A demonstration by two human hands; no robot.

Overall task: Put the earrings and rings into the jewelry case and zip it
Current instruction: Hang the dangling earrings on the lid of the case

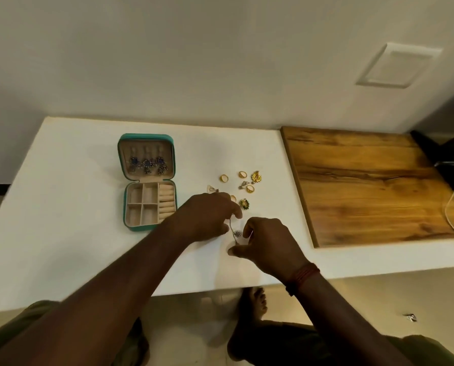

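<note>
A teal jewelry case lies open on the white table, its lid holding several blue earrings. Its beige compartments look bare. To its right lie gold rings, a gold earring, a green and gold earring and a small silver piece. My left hand and my right hand meet over the table, both pinching a silver earring with a dark stone. A clear piece shows just beyond my left hand.
A wooden board covers the table's right part. A white cable and dark objects sit at the far right. The table's front edge is near my knees, with a foot below. The wall stands behind.
</note>
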